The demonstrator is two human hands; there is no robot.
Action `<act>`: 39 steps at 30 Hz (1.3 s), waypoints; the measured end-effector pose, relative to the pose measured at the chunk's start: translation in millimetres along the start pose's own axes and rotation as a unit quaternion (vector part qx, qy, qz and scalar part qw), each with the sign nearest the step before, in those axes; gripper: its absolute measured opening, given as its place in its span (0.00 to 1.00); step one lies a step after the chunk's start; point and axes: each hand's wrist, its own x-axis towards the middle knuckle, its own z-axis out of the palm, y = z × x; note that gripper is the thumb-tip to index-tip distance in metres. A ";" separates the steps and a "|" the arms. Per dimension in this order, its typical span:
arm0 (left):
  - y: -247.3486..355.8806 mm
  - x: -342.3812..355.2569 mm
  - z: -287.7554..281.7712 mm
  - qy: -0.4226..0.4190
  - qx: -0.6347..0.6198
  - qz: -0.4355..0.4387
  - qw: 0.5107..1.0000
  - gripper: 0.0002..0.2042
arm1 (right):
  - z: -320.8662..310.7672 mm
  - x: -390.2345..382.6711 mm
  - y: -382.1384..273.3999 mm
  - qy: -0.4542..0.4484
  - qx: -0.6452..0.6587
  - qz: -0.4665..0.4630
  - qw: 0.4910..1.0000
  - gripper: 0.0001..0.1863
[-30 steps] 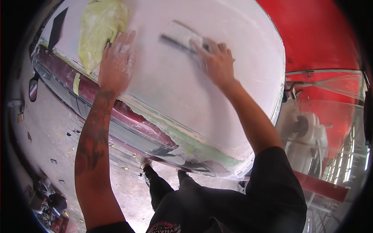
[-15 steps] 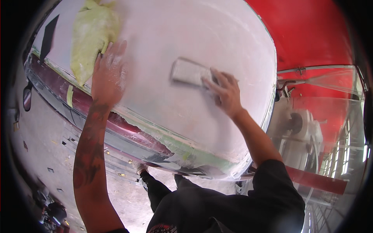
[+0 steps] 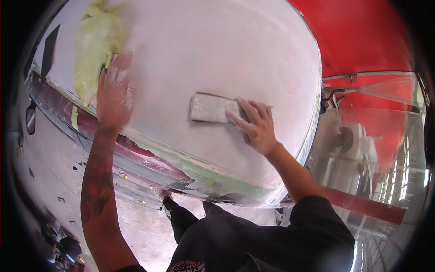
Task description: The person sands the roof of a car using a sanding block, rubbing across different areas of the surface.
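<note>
My right hand [image 3: 256,124] grips a long grey, dust-covered sanding block [image 3: 209,108] on the pale, primed curved panel [image 3: 213,54], right of the panel's middle. My left hand [image 3: 113,90] lies open, fingers stretched out and whitened with dust, on the panel's left side. Its fingertips are against or beside a crumpled yellow cloth [image 3: 95,50]. A thin black strip [image 3: 49,52] lies left of the cloth. Along the panel's near side runs a maroon band [image 3: 59,99] with a piece of pale yellow tape [image 3: 74,117] and worn green edging [image 3: 208,177].
A red body panel [image 3: 362,36] fills the upper right, above plastic sheeting, a white object [image 3: 355,149] and a red beam [image 3: 362,204]. My legs and shoes are below, on a dusty floor [image 3: 54,172]. Dark clutter [image 3: 68,249] lies at lower left.
My right hand and the block have moved down toward me across the panel, the block turning nearer to level. My left hand, the cloth and the panel appear further left and slightly lower in view.
</note>
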 end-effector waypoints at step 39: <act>13.1 17.4 -4.2 -0.030 -0.031 -0.001 0.999 0.26 | 31.6 163.1 316.9 0.101 -0.078 0.184 0.975 0.20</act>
